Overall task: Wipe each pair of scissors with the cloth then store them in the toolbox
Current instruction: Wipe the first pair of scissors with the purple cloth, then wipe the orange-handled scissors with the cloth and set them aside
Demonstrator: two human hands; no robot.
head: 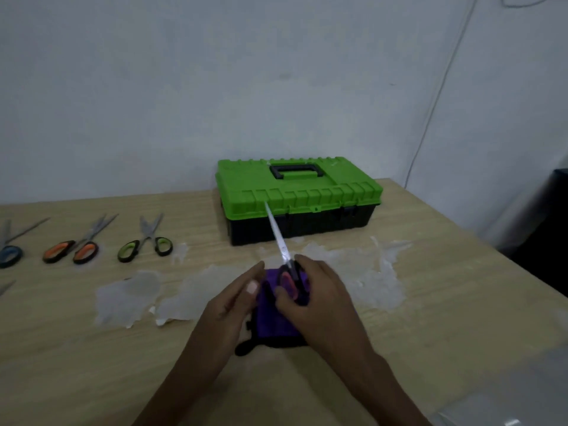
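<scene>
My right hand [319, 290] grips the handles of a pair of red-handled scissors [281, 244], whose closed blades point up and away toward the toolbox. Under both hands lies a purple cloth [276, 321] with a black edge, and my left hand [236, 299] holds its left side. The toolbox [298, 198], green lid over a black base, stands closed at the back of the table. On the table's left lie green-handled scissors [146, 244], orange-handled scissors [75, 249] and, at the frame's edge, blue-handled scissors [9, 253].
The wooden table [430, 318] has pale peeled patches [129, 296] around the middle. A blade tip [6, 287] pokes in at the far left edge. A dark object [550, 229] stands beyond the table's right side, and a white cable [436, 96] runs down the wall.
</scene>
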